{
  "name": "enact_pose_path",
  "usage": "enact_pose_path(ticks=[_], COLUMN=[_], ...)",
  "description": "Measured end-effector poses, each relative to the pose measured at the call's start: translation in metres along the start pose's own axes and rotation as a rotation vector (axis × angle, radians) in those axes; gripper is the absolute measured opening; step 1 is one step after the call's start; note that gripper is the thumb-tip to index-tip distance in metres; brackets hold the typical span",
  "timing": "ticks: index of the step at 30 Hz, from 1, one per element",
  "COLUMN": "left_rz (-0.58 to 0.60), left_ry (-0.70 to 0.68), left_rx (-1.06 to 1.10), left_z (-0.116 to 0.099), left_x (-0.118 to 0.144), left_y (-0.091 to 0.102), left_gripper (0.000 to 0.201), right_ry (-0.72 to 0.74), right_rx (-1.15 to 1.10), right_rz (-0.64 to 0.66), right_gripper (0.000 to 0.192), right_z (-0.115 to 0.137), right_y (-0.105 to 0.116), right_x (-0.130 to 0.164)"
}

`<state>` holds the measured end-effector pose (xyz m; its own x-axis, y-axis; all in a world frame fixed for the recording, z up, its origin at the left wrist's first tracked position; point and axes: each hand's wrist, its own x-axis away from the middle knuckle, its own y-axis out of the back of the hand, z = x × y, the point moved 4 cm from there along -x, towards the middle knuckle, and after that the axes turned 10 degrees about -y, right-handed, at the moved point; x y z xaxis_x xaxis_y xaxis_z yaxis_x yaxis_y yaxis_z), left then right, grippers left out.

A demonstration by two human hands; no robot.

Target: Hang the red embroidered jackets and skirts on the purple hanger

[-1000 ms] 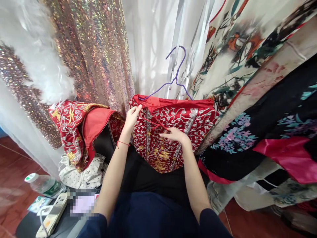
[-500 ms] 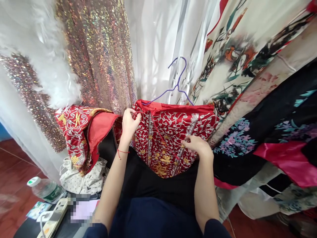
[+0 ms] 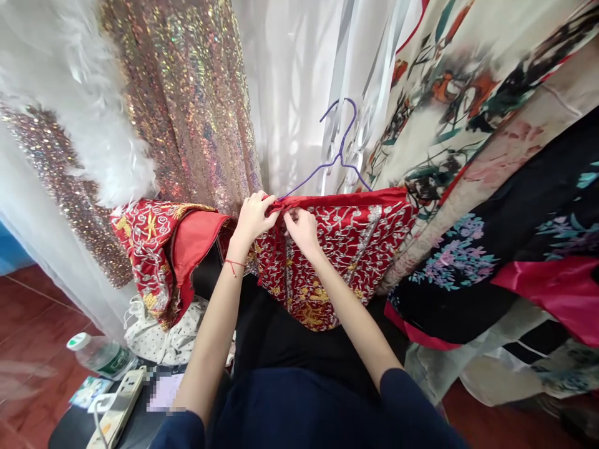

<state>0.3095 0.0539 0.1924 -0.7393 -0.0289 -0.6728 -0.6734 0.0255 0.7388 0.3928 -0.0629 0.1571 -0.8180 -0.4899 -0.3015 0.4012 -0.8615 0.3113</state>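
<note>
A red skirt (image 3: pixel 346 243) with silver and gold embroidery spreads in front of me, its plain red waistband along the top. From behind the waistband rises a purple hanger (image 3: pixel 339 153). At the waistband's left end, my left hand (image 3: pixel 255 217) is closed on the fabric, thumb toward the right. Close beside it, my right hand (image 3: pixel 302 229) pinches a thin red cord at the same corner. The fingertips partly hide the cord. Left of my hands lies a matching embroidered red garment (image 3: pixel 145 240), its plain red lining showing.
Sequined cloth (image 3: pixel 187 93) and white feathery trim (image 3: pixel 112 125) hang at the left. Floral garments (image 3: pixel 435 125) and black embroidered cloth (image 3: pixel 444 274) crowd the right. A water bottle (image 3: pixel 105 358), a power strip (image 3: pixel 116 405) and a dotted white cloth bag (image 3: pixel 161 340) are at lower left.
My right hand has moved left and up from the skirt's middle to the waistband's left corner beside my left hand. The view has shifted slightly.
</note>
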Motion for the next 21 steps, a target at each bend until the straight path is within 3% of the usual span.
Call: enact_pose_path(ticks=[6, 10, 14, 18, 21], left_rz=[-0.035, -0.147, -0.276, -0.342, -0.314], left_ry=[-0.042, 0.121, 0.242, 0.290, 0.266], left_rx=[0.085, 0.045, 0.069, 0.187, 0.222], left_z=[-0.012, -0.022, -0.034, -0.030, -0.024], left_x=[0.009, 0.013, 0.017, 0.013, 0.012], left_y=[0.007, 0.001, -0.006, -0.005, -0.001], left_gripper=[0.014, 0.018, 0.016, 0.017, 0.016], right_ry=[0.002, -0.092, -0.102, -0.244, -0.336], right_rx=[-0.372, -0.533, -0.622, -0.637, -0.647], right_rz=[0.044, 0.196, 0.180, 0.172, 0.172], right_gripper=[0.020, 0.030, 0.030, 0.031, 0.034], right_z=[-0.001, -0.001, -0.003, -0.031, -0.062], right_y=[-0.004, -0.011, -0.013, -0.026, -0.042], right_x=[0.008, 0.004, 0.007, 0.021, 0.036])
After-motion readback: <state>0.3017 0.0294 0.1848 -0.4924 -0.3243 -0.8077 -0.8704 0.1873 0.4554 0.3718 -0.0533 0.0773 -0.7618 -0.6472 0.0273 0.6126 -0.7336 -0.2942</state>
